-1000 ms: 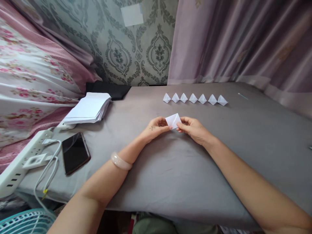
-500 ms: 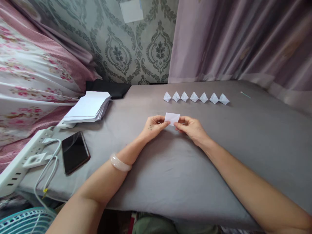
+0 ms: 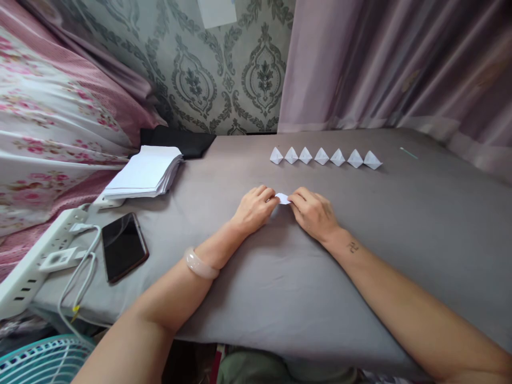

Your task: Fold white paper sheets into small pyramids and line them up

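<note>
A small piece of folded white paper [image 3: 284, 199] is pinched between both hands, just above the grey-covered table [image 3: 256, 277]. My left hand [image 3: 256, 207] grips its left end, and my right hand [image 3: 313, 212] has the right end. Both hands are closed with their backs turned up, so the fingers cover much of the paper. Beyond them several folded white paper boats [image 3: 321, 156] stand side by side in a row.
At the left back lies a stack of white paper [image 3: 142, 169] beside a black flat case [image 3: 180, 141]. A phone [image 3: 124, 247], a power strip [image 3: 44, 261] and white cables occupy the left edge. A thin cotton swab [image 3: 408, 153] rests at the far right.
Both hands have rolled over so their backs face up. The paper, earlier showing a broad flat face, has tipped and now appears as a narrow shape.
</note>
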A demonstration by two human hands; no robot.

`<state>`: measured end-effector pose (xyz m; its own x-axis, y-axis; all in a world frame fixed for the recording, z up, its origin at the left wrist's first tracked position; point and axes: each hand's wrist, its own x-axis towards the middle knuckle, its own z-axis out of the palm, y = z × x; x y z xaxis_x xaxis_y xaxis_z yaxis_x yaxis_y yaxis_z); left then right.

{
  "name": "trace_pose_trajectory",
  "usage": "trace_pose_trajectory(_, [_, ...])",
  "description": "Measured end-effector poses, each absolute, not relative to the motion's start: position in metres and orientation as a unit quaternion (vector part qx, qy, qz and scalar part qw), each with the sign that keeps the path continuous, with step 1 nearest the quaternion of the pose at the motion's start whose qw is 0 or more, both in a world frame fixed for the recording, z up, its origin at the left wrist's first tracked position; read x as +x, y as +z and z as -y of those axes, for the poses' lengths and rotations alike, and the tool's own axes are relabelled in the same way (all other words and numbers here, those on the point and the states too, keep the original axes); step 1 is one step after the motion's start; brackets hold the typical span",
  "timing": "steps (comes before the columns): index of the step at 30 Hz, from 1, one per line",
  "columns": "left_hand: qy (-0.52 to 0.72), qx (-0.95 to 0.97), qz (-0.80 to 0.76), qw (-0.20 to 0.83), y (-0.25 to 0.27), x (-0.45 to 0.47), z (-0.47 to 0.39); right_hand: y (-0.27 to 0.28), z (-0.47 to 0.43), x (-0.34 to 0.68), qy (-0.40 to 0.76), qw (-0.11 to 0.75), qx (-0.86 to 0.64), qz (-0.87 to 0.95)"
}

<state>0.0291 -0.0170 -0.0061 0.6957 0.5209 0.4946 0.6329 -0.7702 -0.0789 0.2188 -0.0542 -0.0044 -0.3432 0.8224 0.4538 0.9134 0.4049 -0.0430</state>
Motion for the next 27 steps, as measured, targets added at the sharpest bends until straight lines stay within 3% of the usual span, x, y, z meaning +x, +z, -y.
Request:
trace_pose_trajectory(5, [-0.159, -0.929, 0.333, 0.034, -0.008, 0.03, 0.02, -0.004, 0.057, 0.218, -0.042, 0.148, -0.553, 0.819])
trace_pose_trajectory(13, [-0.239, -0.804, 0.493, -0.232, -0.007, 0.03, 0.018, -0.011, 0.044, 0.227, 0.177, 0.276, -0.593, 0.736])
trace_pose_trajectory(27, [-0.23, -0.731, 0.581, -0.275, -0.001, 0.034, 0.021, -0.011, 0.035, 0.219, 0.152, 0.228, -0.664, 0.696])
